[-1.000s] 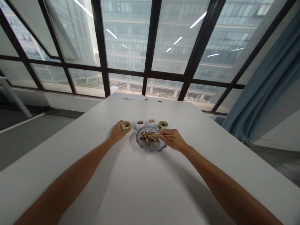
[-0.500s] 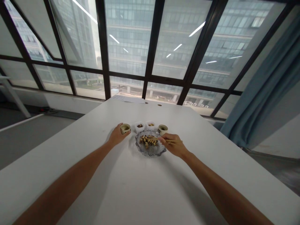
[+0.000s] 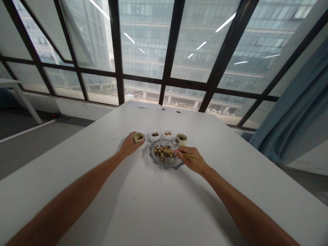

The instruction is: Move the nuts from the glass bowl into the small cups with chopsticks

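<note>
My left hand (image 3: 128,145) is wrapped round the side of a small pale cup (image 3: 138,137), left of a glass plate. Between the fingers of my right hand (image 3: 191,158) are wooden chopsticks (image 3: 189,155), their tips over the plate. The clear glass plate (image 3: 167,164) has a wavy rim and bears a heap of small brown and tan dried pieces (image 3: 162,152), too small to name. Just beyond my right hand stands a second pale cup (image 3: 181,138) with dark marks on its side and a dark inside.
Two small white containers (image 3: 154,135) with brown and yellowish pieces stand behind the plate. Papers (image 3: 145,105) lie at the far end of the white table (image 3: 143,205). Windows rise beyond it; a blue curtain (image 3: 294,109) hangs at the right.
The view has shifted slightly, so everything sits a little further right. My left hand stays on the cup, and my right hand keeps the chopsticks over the plate.
</note>
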The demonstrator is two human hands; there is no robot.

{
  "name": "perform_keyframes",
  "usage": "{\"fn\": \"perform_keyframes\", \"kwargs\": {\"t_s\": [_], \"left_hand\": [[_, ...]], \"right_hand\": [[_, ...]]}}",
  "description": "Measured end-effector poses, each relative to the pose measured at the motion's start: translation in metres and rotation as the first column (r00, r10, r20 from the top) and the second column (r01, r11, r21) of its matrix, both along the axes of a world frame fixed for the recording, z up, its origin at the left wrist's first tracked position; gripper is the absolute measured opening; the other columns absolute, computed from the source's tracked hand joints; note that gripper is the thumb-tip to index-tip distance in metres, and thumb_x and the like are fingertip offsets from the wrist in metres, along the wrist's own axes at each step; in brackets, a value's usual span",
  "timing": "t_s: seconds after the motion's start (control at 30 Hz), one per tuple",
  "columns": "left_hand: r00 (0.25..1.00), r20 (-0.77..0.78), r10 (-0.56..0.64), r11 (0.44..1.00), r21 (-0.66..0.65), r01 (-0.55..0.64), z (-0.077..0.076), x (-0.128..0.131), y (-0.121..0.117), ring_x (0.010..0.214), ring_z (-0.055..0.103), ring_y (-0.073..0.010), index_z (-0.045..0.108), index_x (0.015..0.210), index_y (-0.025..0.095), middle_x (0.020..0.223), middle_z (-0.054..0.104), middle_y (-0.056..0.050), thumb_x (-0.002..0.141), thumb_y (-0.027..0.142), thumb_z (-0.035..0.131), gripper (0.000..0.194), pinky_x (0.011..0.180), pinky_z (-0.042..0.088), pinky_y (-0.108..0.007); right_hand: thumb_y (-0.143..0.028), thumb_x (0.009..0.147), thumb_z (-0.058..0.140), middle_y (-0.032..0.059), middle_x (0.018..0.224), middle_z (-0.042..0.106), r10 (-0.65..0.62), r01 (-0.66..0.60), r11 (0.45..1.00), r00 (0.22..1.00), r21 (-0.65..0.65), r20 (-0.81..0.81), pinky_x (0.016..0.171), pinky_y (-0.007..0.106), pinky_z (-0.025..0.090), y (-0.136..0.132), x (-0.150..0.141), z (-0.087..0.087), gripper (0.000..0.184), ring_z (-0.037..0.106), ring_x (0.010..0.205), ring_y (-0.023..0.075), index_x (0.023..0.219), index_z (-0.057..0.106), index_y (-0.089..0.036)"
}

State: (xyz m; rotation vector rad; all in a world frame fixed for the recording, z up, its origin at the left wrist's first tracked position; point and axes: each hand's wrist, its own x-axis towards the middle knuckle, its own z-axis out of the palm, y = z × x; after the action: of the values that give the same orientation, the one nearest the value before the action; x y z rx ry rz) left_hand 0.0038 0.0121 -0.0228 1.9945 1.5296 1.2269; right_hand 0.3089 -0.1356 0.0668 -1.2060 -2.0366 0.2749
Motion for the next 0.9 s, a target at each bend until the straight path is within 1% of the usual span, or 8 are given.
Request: {"fn": "perform_keyframes", "kwargs": {"t_s": [0.1, 0.2, 0.27, 0.37, 0.5, 0.73, 0.8, 0.9], "left_hand": [[1.0, 0.005, -0.01, 1.0, 0.006, 0.01, 0.004, 0.0, 0.0, 0.115, 0.068, -0.0301, 0.052, 0.133, 0.019, 0.123, 0.07, -0.014, 0.077, 0.055, 0.075, 0.07, 0.1, 0.054, -0.044], [1.0, 0.019, -0.011, 1.0, 0.025, 0.011, 0.006, 0.001, -0.001, 0.113, 0.069, -0.0292, 0.054, 0.13, 0.02, 0.12, 0.071, -0.012, 0.076, 0.052, 0.077, 0.067, 0.099, 0.054, -0.044], [1.0, 0.027, -0.006, 0.999, 0.041, 0.004, 0.006, 0.001, -0.003, 0.113, 0.069, -0.0288, 0.055, 0.128, 0.021, 0.119, 0.072, -0.011, 0.074, 0.052, 0.079, 0.066, 0.099, 0.054, -0.043], [1.0, 0.025, -0.013, 0.997, 0.072, 0.011, 0.006, 0.001, -0.005, 0.111, 0.069, -0.0283, 0.056, 0.126, 0.022, 0.117, 0.072, -0.01, 0.071, 0.052, 0.08, 0.067, 0.098, 0.055, -0.042], [0.999, -0.023, -0.036, 0.99, 0.134, 0.039, 0.007, 0.0, -0.007, 0.114, 0.067, -0.0292, 0.056, 0.126, 0.022, 0.12, 0.07, -0.011, 0.07, 0.047, 0.082, 0.067, 0.1, 0.054, -0.043], [0.987, -0.14, -0.076, 0.963, 0.246, 0.109, 0.011, -0.002, -0.011, 0.121, 0.06, -0.0315, 0.056, 0.126, 0.023, 0.128, 0.064, -0.011, 0.066, 0.032, 0.085, 0.067, 0.108, 0.049, -0.047], [0.985, -0.147, -0.091, 0.958, 0.256, 0.127, 0.012, -0.002, -0.012, 0.121, 0.06, -0.0313, 0.056, 0.126, 0.023, 0.127, 0.064, -0.011, 0.066, 0.031, 0.084, 0.066, 0.109, 0.048, -0.047], [0.983, -0.154, -0.103, 0.95, 0.278, 0.143, 0.012, -0.003, -0.012, 0.123, 0.059, -0.0309, 0.054, 0.127, 0.023, 0.129, 0.063, -0.011, 0.069, 0.031, 0.082, 0.065, 0.11, 0.048, -0.047]], "right_hand": [[-0.062, 0.097, 0.052, 0.002, 0.062, 0.067, -0.035, 0.035, 0.999, 0.998, -0.007, -0.055, 0.055, 0.028, 0.048, -0.004, 0.003, -0.003, 0.049, 0.061, 0.055, 0.0171, 0.068, 0.066, -0.024], [-0.067, 0.091, 0.06, 0.0036, 0.063, 0.07, -0.12, 0.108, 0.992, 0.954, -0.058, -0.275, 0.053, 0.03, 0.053, -0.008, 0.009, -0.013, 0.048, 0.065, 0.055, 0.0192, 0.07, 0.067, -0.024], [-0.069, 0.088, 0.064, 0.0057, 0.064, 0.072, -0.179, 0.15, 0.984, 0.853, -0.098, -0.49, 0.053, 0.033, 0.057, -0.012, 0.014, -0.026, 0.049, 0.067, 0.055, 0.0208, 0.072, 0.068, -0.022], [-0.07, 0.082, 0.07, 0.0072, 0.065, 0.072, -0.255, 0.194, 0.966, 0.616, -0.17, -0.745, 0.05, 0.034, 0.058, -0.017, 0.021, -0.047, 0.051, 0.068, 0.053, 0.0211, 0.073, 0.066, -0.02], [-0.068, 0.077, 0.077, 0.0064, 0.064, 0.072, -0.278, 0.159, 0.96, 0.441, -0.231, -0.853, 0.046, 0.033, 0.058, -0.021, 0.027, -0.064, 0.05, 0.069, 0.052, 0.022, 0.076, 0.063, -0.021], [-0.067, 0.075, 0.079, 0.0073, 0.065, 0.073, -0.297, 0.165, 0.954, 0.411, -0.249, -0.862, 0.048, 0.033, 0.059, -0.026, 0.017, -0.058, 0.049, 0.07, 0.054, 0.0219, 0.074, 0.064, -0.02], [-0.068, 0.078, 0.077, 0.0078, 0.066, 0.073, -0.291, 0.219, 0.953, 0.473, -0.209, -0.832, 0.049, 0.034, 0.059, -0.031, 0.013, -0.056, 0.049, 0.069, 0.053, 0.0219, 0.075, 0.066, -0.02], [-0.068, 0.085, 0.068, 0.008, 0.066, 0.074, -0.256, 0.272, 0.958, 0.654, -0.095, -0.711, 0.052, 0.035, 0.06, -0.041, 0.008, -0.055, 0.049, 0.07, 0.054, 0.022, 0.075, 0.069, -0.021]]}}
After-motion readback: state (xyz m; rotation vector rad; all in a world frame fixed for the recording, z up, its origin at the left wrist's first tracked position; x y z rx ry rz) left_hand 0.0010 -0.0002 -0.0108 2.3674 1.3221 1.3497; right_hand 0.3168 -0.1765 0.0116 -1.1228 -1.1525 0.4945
